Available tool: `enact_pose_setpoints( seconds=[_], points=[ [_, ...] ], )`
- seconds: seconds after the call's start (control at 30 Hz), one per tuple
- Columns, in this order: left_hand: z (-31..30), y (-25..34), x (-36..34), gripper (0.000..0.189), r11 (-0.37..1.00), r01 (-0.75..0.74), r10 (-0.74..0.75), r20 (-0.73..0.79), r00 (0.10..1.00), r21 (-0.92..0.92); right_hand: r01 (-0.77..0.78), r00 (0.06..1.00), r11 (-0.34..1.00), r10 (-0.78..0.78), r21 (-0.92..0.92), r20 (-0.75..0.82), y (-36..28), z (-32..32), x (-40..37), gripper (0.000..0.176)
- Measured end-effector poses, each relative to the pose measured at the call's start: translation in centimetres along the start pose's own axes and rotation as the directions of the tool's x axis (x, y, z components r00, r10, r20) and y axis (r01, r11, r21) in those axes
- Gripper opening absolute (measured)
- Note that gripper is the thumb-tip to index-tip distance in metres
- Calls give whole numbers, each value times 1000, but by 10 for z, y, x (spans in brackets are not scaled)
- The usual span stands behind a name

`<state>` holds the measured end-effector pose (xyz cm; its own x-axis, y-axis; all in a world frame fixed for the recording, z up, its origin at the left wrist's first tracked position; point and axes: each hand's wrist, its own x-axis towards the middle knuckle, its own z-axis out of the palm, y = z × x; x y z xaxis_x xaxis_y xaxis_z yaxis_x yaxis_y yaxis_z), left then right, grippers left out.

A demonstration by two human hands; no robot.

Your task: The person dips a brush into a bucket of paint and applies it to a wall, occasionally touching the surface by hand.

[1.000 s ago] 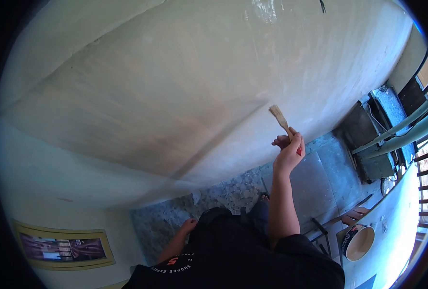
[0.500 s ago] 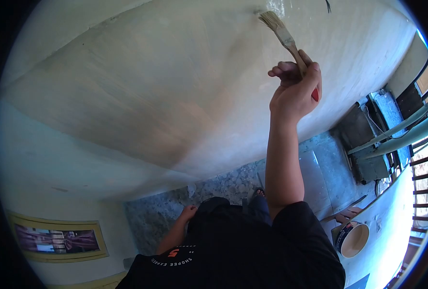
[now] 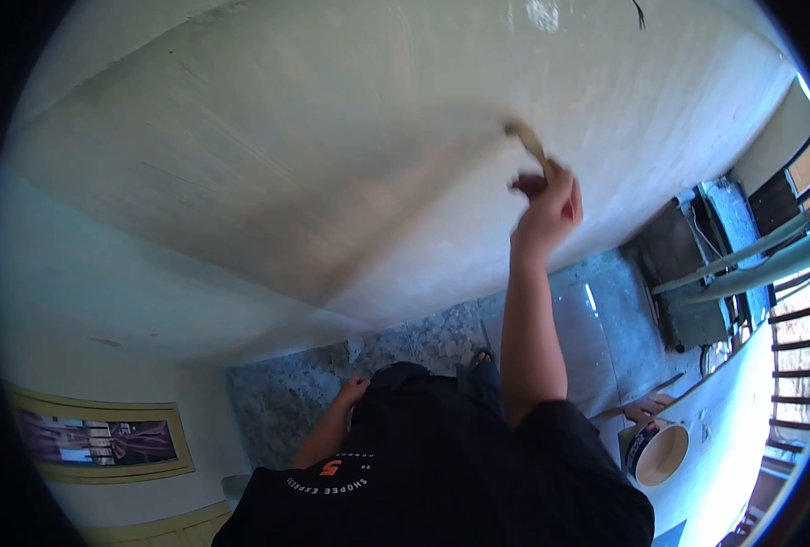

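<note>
Raised in front of the pale wall [image 3: 396, 109], my right hand [image 3: 548, 208] is closed round the handle of a paintbrush [image 3: 531, 144]. The bristles point up and left, close to or on the wall; motion blurs them, so contact is not certain. A bit of red handle shows at the palm. My left hand [image 3: 355, 389] hangs low beside the black shirt, its fingers curled, and whether anything is in it is too small to make out.
A round tub [image 3: 660, 453] stands on a light surface [image 3: 719, 433] at lower right. Dark cabinets [image 3: 692, 264] and pipes are at the right, beside a barred window. Below lies a stained floor [image 3: 277, 419]. A yellow-framed window [image 3: 182, 438] is at lower left.
My right hand and the paintbrush have moved down along the wall. The view has shifted slightly. My left hand has stayed low by the body.
</note>
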<state>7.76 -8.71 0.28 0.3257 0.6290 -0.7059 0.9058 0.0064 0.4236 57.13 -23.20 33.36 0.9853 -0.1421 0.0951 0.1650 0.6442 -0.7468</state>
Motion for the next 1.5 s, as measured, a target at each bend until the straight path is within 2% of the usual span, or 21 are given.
enact_pose_setpoints(
  seconds=[0.13,0.2,0.27,0.37,0.47,0.53,0.6,0.7,0.8,0.87,0.97,1.03,1.1,1.23,1.33,1.4,1.47,1.5],
  points=[
    [0,9,10,36,1000,-11,11,37,999,13,179,966,963,-211,201,151,-59,63,18,35],
    [0,19,9,36,999,-36,35,38,999,23,151,967,941,-205,304,153,-81,70,23,36],
    [3,24,3,36,996,-44,46,-17,999,83,147,970,939,-198,311,140,-78,62,26,37],
    [9,-1,23,35,994,-88,87,13,996,70,63,997,990,-69,123,42,-26,22,34,36],
    [8,6,13,34,997,-74,75,-24,997,37,-52,995,992,41,-116,-93,39,-51,24,33],
    [7,1,13,35,998,-64,65,-33,997,12,-210,965,966,180,-153,-189,70,-99,9,32],
    [10,7,10,35,998,-56,55,-47,997,-14,-218,959,952,168,-215,-228,80,-122,-2,31],
    [8,14,-1,35,999,-18,20,-56,998,38,-186,967,963,146,-193,-207,60,-85,7,30],
    [11,14,6,35,999,-29,31,-47,998,35,28,999,997,-29,-72,-14,21,-19,29,32],
    [12,18,5,36,996,-59,63,-68,996,61,59,998,994,-62,92,27,-18,21,34,37],
    [16,13,12,36,998,-47,50,-73,996,43,121,988,971,-139,206,74,-59,45,26,42],
    [16,12,10,36,999,-47,48,-74,996,15,135,984,966,-157,220,85,-60,45,21,42],
    [20,8,12,36,999,-46,45,-70,997,-13,65,985,977,-96,203,143,-33,31,22,40],
    [22,-4,16,35,995,-57,50,-91,995,-82,-74,996,995,77,-71,49,41,-38,-7,34],
    [20,-10,15,34,991,-34,21,-98,995,-132,-274,961,945,278,-178,-4,64,-83,-52,35],
    [22,-22,14,33,985,-12,-1,-76,997,-171,-373,927,893,371,-251,-57,69,-87,-73,34],
    [20,-28,23,33,992,17,-25,-61,998,-124,-375,923,900,384,-223,-6,68,-67,-78,34],
    [19,-28,25,33,993,21,-27,-53,998,-120,-317,940,929,334,-188,65,67,-52,-77,34]
  ],
)
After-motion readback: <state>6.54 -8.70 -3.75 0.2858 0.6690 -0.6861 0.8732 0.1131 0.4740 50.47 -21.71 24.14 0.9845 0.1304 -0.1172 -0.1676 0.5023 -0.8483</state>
